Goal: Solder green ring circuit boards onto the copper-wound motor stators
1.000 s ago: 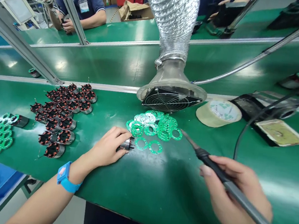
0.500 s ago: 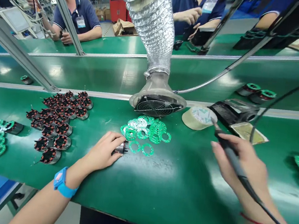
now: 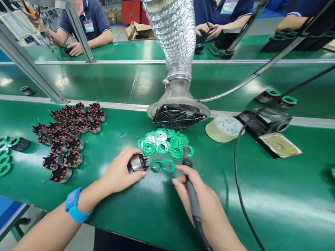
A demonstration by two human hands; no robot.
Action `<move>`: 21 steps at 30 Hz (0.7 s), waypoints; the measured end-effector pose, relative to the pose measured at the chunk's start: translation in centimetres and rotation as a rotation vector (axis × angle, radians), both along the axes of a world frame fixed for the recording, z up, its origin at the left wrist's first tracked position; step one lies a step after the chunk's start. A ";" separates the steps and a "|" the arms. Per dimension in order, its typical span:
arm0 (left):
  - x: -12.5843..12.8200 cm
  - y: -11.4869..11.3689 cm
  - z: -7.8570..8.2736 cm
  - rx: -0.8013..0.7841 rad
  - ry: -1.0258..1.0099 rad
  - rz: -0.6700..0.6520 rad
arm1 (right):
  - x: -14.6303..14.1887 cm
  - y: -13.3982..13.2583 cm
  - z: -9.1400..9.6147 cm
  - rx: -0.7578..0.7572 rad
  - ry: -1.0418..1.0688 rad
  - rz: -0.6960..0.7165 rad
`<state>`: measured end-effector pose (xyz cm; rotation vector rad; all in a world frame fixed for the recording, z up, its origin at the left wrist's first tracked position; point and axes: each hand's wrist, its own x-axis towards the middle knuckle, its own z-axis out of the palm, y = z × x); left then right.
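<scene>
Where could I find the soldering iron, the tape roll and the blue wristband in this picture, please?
Soldering iron [image 3: 192,193]: head view, on its grey handle.
Tape roll [image 3: 228,126]: head view, on its upper face.
Blue wristband [image 3: 72,200]: head view, on its boxy clasp.

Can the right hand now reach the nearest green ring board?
Probably yes: the right hand is close beside the green ring board, nothing visible between them, though it grips a soldering iron.

In front of you, a ribbed silver foil duct [image 3: 173,31] hangs over the smooth green desk [image 3: 150,211], near a squat cream tape roll [image 3: 218,135], with a red metal cabinet [image 3: 129,8] beyond.
</scene>
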<state>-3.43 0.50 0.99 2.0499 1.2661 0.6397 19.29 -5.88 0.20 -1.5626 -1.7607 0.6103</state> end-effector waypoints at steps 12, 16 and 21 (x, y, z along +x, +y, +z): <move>0.4 -0.7 -0.4 -0.075 -0.045 -0.283 | -4.7 1.3 -0.2 0.017 0.619 -0.237; 0.8 -0.6 -1.3 0.052 0.080 -0.276 | -4.7 2.5 -0.7 -0.048 0.606 0.004; 0.3 -0.3 -0.7 0.088 0.188 -0.309 | -4.7 1.6 -1.3 0.085 0.253 0.071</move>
